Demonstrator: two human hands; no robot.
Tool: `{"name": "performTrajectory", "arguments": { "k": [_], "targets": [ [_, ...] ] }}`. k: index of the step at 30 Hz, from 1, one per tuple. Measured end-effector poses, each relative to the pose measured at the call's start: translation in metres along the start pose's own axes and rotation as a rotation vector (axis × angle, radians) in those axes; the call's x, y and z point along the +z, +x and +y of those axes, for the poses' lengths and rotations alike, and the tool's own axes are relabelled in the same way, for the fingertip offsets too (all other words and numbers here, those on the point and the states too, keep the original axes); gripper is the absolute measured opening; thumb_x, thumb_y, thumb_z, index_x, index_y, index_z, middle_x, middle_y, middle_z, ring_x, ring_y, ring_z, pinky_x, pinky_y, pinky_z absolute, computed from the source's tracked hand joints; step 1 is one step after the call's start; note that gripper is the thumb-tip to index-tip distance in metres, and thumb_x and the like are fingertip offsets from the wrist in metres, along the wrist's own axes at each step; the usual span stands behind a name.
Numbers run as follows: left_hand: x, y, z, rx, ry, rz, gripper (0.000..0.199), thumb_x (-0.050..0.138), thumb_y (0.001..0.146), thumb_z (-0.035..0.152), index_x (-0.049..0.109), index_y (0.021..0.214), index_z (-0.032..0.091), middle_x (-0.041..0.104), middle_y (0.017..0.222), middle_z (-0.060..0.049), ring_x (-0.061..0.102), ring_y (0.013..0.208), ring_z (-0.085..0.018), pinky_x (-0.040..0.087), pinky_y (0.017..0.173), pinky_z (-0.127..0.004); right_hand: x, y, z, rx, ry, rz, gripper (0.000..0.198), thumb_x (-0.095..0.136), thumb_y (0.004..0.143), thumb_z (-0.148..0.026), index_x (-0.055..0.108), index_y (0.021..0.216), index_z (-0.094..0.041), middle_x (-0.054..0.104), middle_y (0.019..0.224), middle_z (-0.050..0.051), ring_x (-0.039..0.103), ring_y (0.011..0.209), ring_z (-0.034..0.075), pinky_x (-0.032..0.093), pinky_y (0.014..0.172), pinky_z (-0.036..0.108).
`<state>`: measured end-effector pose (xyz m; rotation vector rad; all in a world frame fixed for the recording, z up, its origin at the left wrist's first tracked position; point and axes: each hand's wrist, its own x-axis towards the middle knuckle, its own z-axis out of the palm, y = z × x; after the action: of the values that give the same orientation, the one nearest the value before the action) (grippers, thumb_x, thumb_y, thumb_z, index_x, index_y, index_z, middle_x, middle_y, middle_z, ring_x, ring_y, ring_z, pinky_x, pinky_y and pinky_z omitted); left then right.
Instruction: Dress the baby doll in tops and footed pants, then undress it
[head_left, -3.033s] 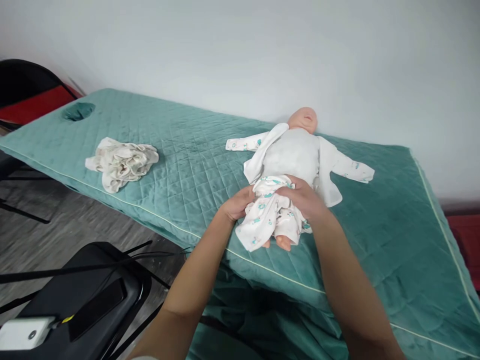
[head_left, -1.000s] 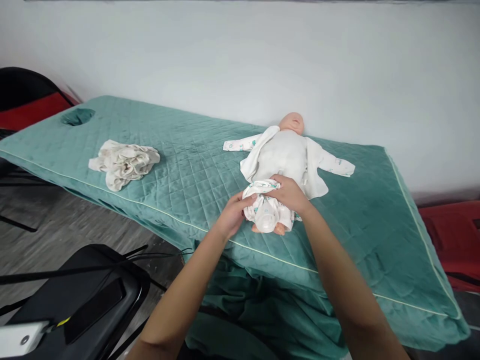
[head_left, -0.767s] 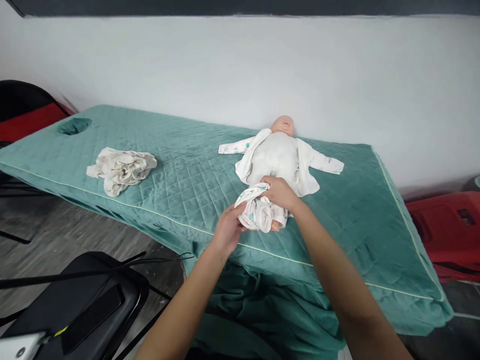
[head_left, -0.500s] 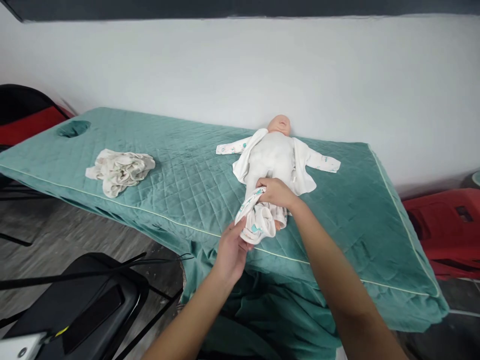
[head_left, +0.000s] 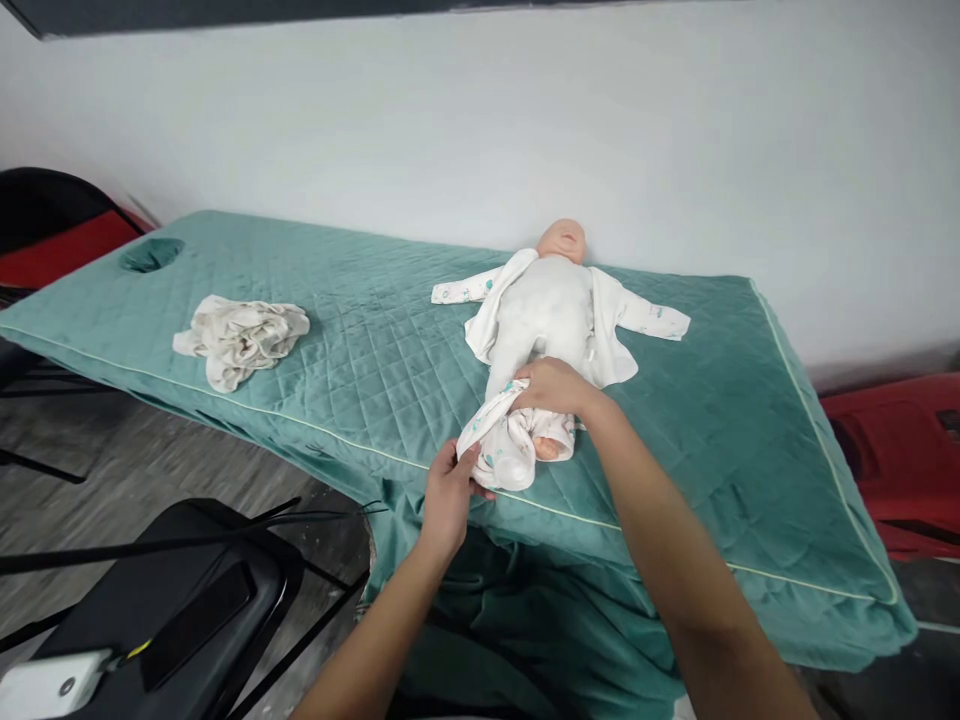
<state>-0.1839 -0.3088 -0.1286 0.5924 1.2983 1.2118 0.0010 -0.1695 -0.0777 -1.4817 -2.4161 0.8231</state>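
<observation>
A baby doll [head_left: 545, 310] lies on its back on the green padded bed, head toward the wall. Its white printed jacket [head_left: 651, 318] is spread open, sleeves out to both sides. Printed baby pants [head_left: 491, 428] are bunched around the lower legs. Near the bed's front edge, my left hand [head_left: 450, 492] pinches the pants' fabric beside one leg end. My right hand [head_left: 553, 388] grips the gathered cloth higher up, between the doll's legs; some of its fingers are hidden by the fabric. One foot [head_left: 551, 448] shows in a pant opening.
A crumpled off-white cloth [head_left: 241, 338] lies on the left part of the green bed [head_left: 360, 330], near a face hole [head_left: 152, 254]. A black chair [head_left: 217, 580] holding a dark phone-like object and a white device stands front left. Red plastic [head_left: 900, 450] sits at right.
My left hand has moved slightly left, drawing the pants' edge outward. The pale end of one leg and more of the other foot now show. The right hand keeps its hold.
</observation>
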Motion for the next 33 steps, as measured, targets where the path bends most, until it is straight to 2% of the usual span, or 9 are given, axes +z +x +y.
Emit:
{"name": "performTrajectory", "arguments": {
  "k": [3, 9, 14, 18, 23, 26, 29, 33],
  "targets": [
    [-0.001, 0.003, 0.007, -0.008, 0.027, -0.045, 0.044, 0.08, 0.07, 0.051, 0.068, 0.092, 0.015, 0.058, 0.066, 0.003, 0.054, 0.053, -0.009, 0.047, 0.04, -0.019, -0.001, -0.002, -0.002, 0.007, 0.007, -0.006, 0.029, 0.076, 0.074, -0.046, 0.073, 0.073, -0.017, 0.071, 0.072, 0.002, 0.056, 0.067, 0.014, 0.031, 0.06, 0.025],
    [-0.004, 0.01, 0.019, -0.167, -0.156, -0.208, 0.042, 0.084, 0.07, 0.04, 0.068, 0.099, 0.015, 0.064, 0.071, 0.001, 0.055, 0.05, -0.008, 0.047, 0.04, -0.018, 0.004, -0.005, 0.0, 0.007, 0.166, 0.063, 0.028, 0.074, 0.075, -0.044, 0.072, 0.071, -0.017, 0.067, 0.068, 0.0, 0.056, 0.068, 0.014, 0.033, 0.06, 0.025],
    [0.003, 0.024, 0.019, -0.163, -0.194, -0.257, 0.045, 0.083, 0.073, 0.042, 0.068, 0.107, 0.016, 0.068, 0.073, 0.0, 0.059, 0.052, -0.011, 0.048, 0.044, -0.022, 0.006, -0.006, 0.006, -0.019, 0.314, 0.09, 0.027, 0.072, 0.076, -0.042, 0.071, 0.073, -0.016, 0.066, 0.07, 0.0, 0.057, 0.07, 0.016, 0.038, 0.062, 0.025],
    [0.006, 0.039, 0.02, -0.03, -0.116, -0.271, 0.044, 0.079, 0.075, 0.049, 0.069, 0.106, 0.019, 0.069, 0.076, 0.001, 0.06, 0.061, -0.011, 0.048, 0.056, -0.022, 0.005, -0.008, 0.01, -0.047, 0.422, 0.084, 0.027, 0.072, 0.078, -0.042, 0.075, 0.085, -0.016, 0.071, 0.08, 0.001, 0.061, 0.076, 0.017, 0.045, 0.068, 0.026],
    [-0.001, 0.073, 0.027, 0.191, 0.092, -0.284, 0.045, 0.075, 0.077, 0.057, 0.068, 0.098, 0.018, 0.064, 0.076, 0.002, 0.053, 0.065, -0.01, 0.04, 0.058, -0.021, 0.006, -0.012, 0.008, -0.034, 0.503, 0.069, 0.04, 0.078, 0.074, -0.051, 0.076, 0.096, -0.018, 0.073, 0.089, 0.002, 0.064, 0.082, 0.02, 0.049, 0.071, 0.028],
    [-0.003, 0.095, 0.031, 0.316, 0.21, -0.3, 0.044, 0.072, 0.079, 0.059, 0.066, 0.093, 0.017, 0.062, 0.077, 0.001, 0.053, 0.069, -0.012, 0.041, 0.063, -0.023, 0.005, -0.015, 0.008, -0.023, 0.541, 0.056, 0.043, 0.08, 0.073, -0.049, 0.076, 0.104, -0.018, 0.074, 0.096, 0.002, 0.065, 0.087, 0.021, 0.051, 0.074, 0.029],
    [-0.001, 0.112, 0.034, 0.432, 0.333, -0.245, 0.039, 0.07, 0.081, 0.056, 0.066, 0.091, 0.019, 0.065, 0.08, -0.001, 0.056, 0.077, -0.016, 0.042, 0.07, -0.025, 0.004, -0.017, 0.009, -0.034, 0.561, 0.03, 0.047, 0.081, 0.072, -0.045, 0.074, 0.11, -0.019, 0.074, 0.104, 0.003, 0.065, 0.093, 0.022, 0.052, 0.079, 0.031],
    [0.009, 0.13, 0.039, 0.571, 0.531, -0.215, 0.029, 0.06, 0.089, 0.047, 0.067, 0.099, 0.02, 0.07, 0.093, -0.005, 0.062, 0.088, -0.021, 0.043, 0.08, -0.028, 0.002, -0.017, 0.01, -0.031, 0.555, 0.021, 0.051, 0.082, 0.072, -0.042, 0.072, 0.116, -0.02, 0.074, 0.111, 0.003, 0.066, 0.097, 0.023, 0.052, 0.085, 0.033]
  ]
}}
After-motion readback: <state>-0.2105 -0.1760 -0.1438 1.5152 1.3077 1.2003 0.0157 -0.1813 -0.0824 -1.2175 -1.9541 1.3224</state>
